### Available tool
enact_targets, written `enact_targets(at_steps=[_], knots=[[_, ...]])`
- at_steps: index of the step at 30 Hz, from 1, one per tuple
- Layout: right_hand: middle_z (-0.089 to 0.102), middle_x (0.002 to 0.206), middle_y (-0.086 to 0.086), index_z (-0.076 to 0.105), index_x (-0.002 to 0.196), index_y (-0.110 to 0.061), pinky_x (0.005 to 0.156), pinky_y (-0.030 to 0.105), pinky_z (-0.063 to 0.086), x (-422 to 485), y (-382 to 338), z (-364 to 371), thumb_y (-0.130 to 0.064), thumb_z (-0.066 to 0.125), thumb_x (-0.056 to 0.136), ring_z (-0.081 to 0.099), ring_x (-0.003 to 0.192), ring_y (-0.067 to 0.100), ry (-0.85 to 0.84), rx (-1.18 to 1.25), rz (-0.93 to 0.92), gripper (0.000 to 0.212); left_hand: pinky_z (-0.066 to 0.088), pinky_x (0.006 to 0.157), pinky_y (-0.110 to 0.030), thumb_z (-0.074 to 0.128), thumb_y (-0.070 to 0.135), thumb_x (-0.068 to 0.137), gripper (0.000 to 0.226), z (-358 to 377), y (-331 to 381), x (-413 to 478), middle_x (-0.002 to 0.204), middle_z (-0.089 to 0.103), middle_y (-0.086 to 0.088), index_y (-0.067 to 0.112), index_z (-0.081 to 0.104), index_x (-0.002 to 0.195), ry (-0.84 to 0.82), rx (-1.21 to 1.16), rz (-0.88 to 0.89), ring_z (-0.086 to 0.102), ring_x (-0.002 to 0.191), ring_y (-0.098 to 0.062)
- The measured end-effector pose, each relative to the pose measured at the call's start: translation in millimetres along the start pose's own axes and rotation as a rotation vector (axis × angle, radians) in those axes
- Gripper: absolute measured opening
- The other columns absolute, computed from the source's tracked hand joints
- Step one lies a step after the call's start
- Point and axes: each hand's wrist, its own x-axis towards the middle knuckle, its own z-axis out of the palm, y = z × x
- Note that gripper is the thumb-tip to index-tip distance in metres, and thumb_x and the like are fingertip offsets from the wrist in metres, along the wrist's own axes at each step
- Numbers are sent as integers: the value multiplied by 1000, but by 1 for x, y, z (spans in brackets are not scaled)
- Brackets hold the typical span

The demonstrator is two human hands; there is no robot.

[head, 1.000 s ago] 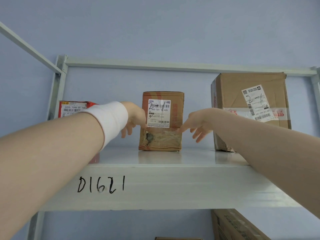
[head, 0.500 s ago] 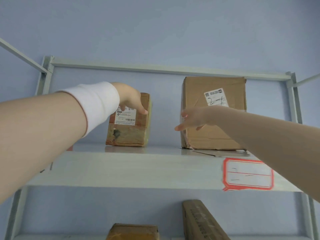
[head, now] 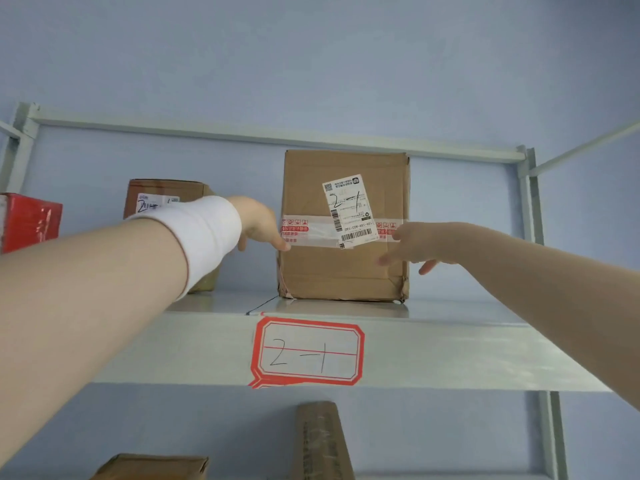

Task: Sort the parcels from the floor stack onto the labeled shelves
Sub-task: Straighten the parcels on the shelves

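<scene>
Your left hand reaches up to the left edge of the large cardboard parcel. Its fingers are stretched out and grip nothing, and one fingertip touches the box at the strip of printed tape. A white wristband wraps that wrist.

Your right hand sits in front of the parcel's right side, fingers loosely spread and holding nothing. You cannot tell from here whether they touch the cardboard.

The parcel stands upright on the grey metal shelf, towards its back. Its shipping label is stuck on at a tilt with "2-1" handwritten across it. Directly below, on the shelf's front lip, is a red-bordered shelf tag that also reads "2-1".

To the left on the same shelf a smaller brown parcel stands apart from the large one, partly hidden by your left forearm. A red box sits further left, at the frame's edge.

On the level beneath, a tall narrow parcel leans and a flat brown box lies at the bottom left.
</scene>
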Motion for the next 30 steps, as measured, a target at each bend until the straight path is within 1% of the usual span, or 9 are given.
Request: enact_targets(at_steps=[3,5,8,10,14,17,21,26,30], knots=[[37,143,7,28,144,-12,93,39,52,11,12,0,-42,62,86,51,119,27,-33,46,69,74,46,98,-50,62,46,84,88,6,6,18,151,27,-20,13,13,149,-68,-224,-13,52,120,-40],[30,149,8,25,145,-11,93,40,53,21,19,1,-43,63,85,51,120,31,-52,95,105,78,45,99,-53,64,43,83,92,13,11,28,155,19,-18,16,8,150,-118,-354,-5,45,126,-43],[20,155,10,22,147,-9,94,41,52,37,27,5,-38,64,86,44,128,37,-60,218,129,80,43,98,-57,63,41,84,91,26,19,43,158,5,-10,19,6,151,-211,-517,16,28,136,-47],[19,154,13,22,147,-8,94,43,51,48,31,8,-33,65,86,36,133,39,-83,295,160,78,41,99,-59,64,40,84,92,31,20,51,159,2,-9,18,6,151,-238,-582,-8,20,138,-48],[19,152,20,19,148,-9,94,47,50,67,37,13,-28,70,83,27,138,39,-111,406,223,85,40,99,-59,66,33,83,92,35,21,64,158,-1,-10,19,6,151,-248,-668,-40,16,139,-47],[22,151,19,19,148,-10,97,48,47,80,44,20,-28,71,81,27,138,37,-134,485,245,87,38,105,-52,67,29,84,92,40,22,73,158,4,-12,15,5,150,-234,-717,-46,22,139,-43],[22,153,13,21,148,-13,100,46,45,93,49,32,-28,73,80,32,136,36,-136,521,256,86,34,111,-44,66,25,85,79,49,18,89,155,23,-8,14,20,148,-246,-783,-13,30,139,-31],[34,143,14,22,144,-3,95,49,49,108,52,45,-23,75,78,48,122,39,-50,481,281,87,41,103,-41,61,15,89,55,55,17,97,144,42,-8,12,37,139,-198,-798,9,44,129,-26],[37,137,18,19,141,1,93,50,50,115,51,51,-22,75,78,52,116,40,-6,486,297,88,42,103,-43,60,12,90,54,57,20,99,142,42,-11,9,35,138,-146,-811,-16,44,129,-29]])
